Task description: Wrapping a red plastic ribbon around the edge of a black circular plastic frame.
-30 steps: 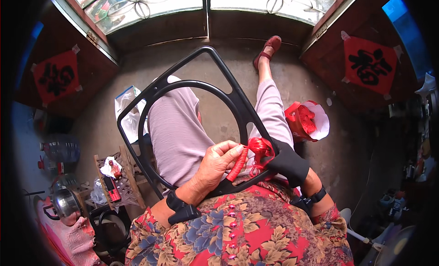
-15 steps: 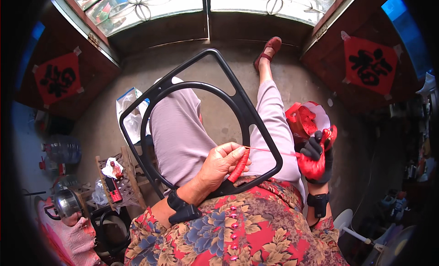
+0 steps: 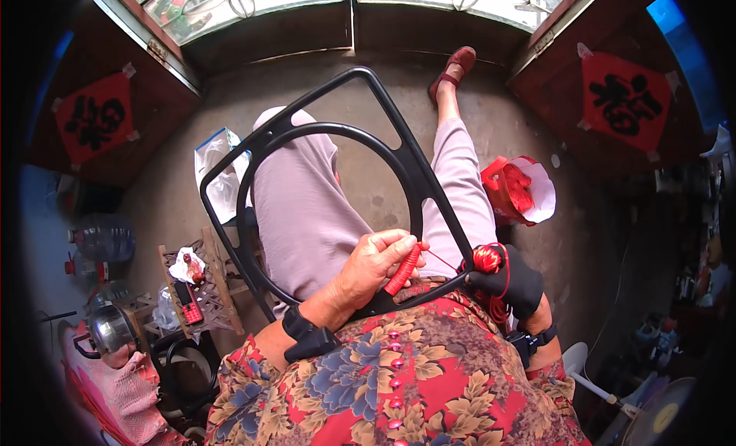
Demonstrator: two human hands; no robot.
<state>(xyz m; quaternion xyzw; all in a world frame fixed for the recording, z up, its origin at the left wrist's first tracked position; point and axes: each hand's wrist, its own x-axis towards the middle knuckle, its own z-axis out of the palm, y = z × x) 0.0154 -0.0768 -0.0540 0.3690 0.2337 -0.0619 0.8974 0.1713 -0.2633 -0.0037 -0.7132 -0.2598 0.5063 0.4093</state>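
Note:
A black frame [image 3: 415, 176], with a round ring set inside a squarish outline, lies across my lap. Red cord [image 3: 402, 273] is wound in tight turns round the near part of its ring. My bare left hand [image 3: 376, 263] pinches the end of these turns between thumb and fingers. From there a thin strand runs right to a bundle of shiny red cord [image 3: 486, 258]. My right hand [image 3: 515, 281], in a black glove, is closed on that bundle by the frame's right corner; loose loops hang below it.
A red bag [image 3: 507, 197] with red material inside stands on the floor beside my right leg. To the left are a white plastic bag [image 3: 222, 178] and a small woven stool [image 3: 218, 281] bearing a red phone [image 3: 192, 312]. Double doors [image 3: 276, 36] rise ahead.
My right hand has come down and left, closer to the frame's corner, with the cord bundle. The strand between my hands is shorter. My left hand stays at the wound turns.

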